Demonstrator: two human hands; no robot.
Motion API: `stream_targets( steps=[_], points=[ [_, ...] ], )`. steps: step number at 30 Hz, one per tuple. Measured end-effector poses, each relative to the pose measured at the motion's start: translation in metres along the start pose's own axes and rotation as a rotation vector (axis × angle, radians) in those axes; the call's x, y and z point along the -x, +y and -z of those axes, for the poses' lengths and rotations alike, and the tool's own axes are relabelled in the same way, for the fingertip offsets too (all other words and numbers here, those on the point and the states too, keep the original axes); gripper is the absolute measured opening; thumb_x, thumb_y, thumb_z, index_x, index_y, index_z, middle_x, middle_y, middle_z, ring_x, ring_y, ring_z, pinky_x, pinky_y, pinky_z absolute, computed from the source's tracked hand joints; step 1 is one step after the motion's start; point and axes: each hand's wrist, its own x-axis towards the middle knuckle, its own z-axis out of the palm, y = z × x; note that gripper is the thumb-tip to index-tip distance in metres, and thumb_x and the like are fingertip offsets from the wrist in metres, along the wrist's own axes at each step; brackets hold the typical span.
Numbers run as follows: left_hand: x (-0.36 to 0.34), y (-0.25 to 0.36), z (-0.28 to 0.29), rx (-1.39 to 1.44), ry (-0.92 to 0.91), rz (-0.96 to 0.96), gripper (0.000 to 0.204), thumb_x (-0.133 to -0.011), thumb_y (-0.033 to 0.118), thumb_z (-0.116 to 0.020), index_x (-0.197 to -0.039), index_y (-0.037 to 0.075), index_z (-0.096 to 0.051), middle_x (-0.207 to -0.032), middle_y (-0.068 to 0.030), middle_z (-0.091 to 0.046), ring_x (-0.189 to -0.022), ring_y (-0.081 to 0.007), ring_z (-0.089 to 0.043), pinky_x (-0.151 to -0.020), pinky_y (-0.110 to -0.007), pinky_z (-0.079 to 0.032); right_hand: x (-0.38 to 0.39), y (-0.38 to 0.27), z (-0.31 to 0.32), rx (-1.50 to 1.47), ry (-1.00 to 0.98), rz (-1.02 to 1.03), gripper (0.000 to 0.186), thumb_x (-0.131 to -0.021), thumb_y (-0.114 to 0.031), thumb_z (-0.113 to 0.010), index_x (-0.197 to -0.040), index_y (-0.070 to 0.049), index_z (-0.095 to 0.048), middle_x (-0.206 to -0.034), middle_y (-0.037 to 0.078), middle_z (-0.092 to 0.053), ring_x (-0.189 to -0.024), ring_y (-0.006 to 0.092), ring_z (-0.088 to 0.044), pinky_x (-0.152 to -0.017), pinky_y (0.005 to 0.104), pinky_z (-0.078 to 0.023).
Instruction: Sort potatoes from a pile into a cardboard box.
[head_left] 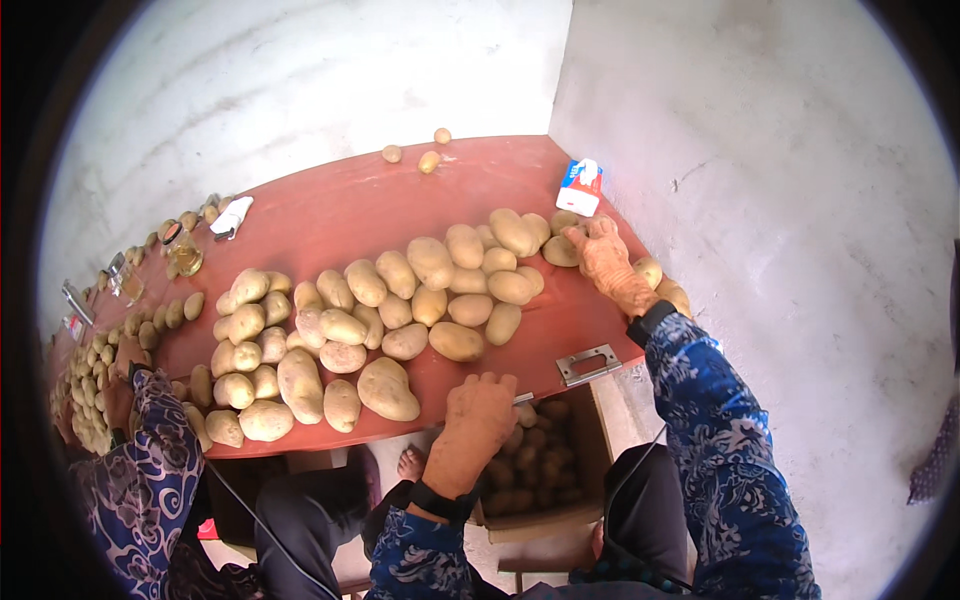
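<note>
My right hand reaches to the right end of the potatoes, its fingers bent down against a potato with another potato just beyond it. My left hand is closed at the near edge of the red table. A thin metal piece sticks out beside its fingers; what they close on is hidden. Between and left of my hands lie rows of potatoes, packed side by side, with larger ones such as a long potato along the front.
A cardboard box of potatoes stands below the table edge. A metal bracket sits at the front right. A tissue pack lies near the wall. On the left, a co-worker's hand is among potatoes, near a glass jar.
</note>
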Motion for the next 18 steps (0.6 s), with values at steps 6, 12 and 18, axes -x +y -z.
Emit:
stream_targets(
  steps=[6,12,18],
  points=[
    [0.003,0.002,0.002,0.005,0.037,-0.039,0.027,-0.078,0.021,-0.073,-0.097,0.007,-0.060,-0.095,-0.0131,-0.064,-0.092,-0.0336,-0.062,-0.077,-0.047,-0.052,0.028,-0.005,0.029,-0.356,-0.160,-0.130,0.034,-0.086,-0.009,-0.065,-0.120,-0.010,-0.064,-0.114,0.019,-0.060,-0.108,0.0405,-0.056,-0.092,0.0470,-0.048],
    [0.002,0.001,0.000,0.000,0.041,-0.048,0.027,-0.079,0.022,-0.073,-0.097,0.007,-0.058,-0.095,-0.0129,-0.064,-0.091,-0.0335,-0.062,-0.076,-0.047,-0.051,-0.001,-0.005,0.037,-0.529,-0.070,-0.165,0.037,-0.086,-0.008,-0.064,-0.123,-0.009,-0.062,-0.116,0.022,-0.062,-0.110,0.0406,-0.056,-0.095,0.0456,-0.047],
    [-0.001,0.001,-0.001,-0.024,-0.015,-0.004,0.027,-0.080,0.024,-0.072,-0.097,0.008,-0.059,-0.095,-0.0124,-0.064,-0.091,-0.0336,-0.063,-0.075,-0.046,-0.052,-0.049,-0.020,0.003,-0.482,0.150,-0.239,0.033,-0.087,-0.009,-0.063,-0.120,-0.010,-0.063,-0.110,0.020,-0.063,-0.102,0.0402,-0.059,-0.091,0.0473,-0.048]
  ],
)
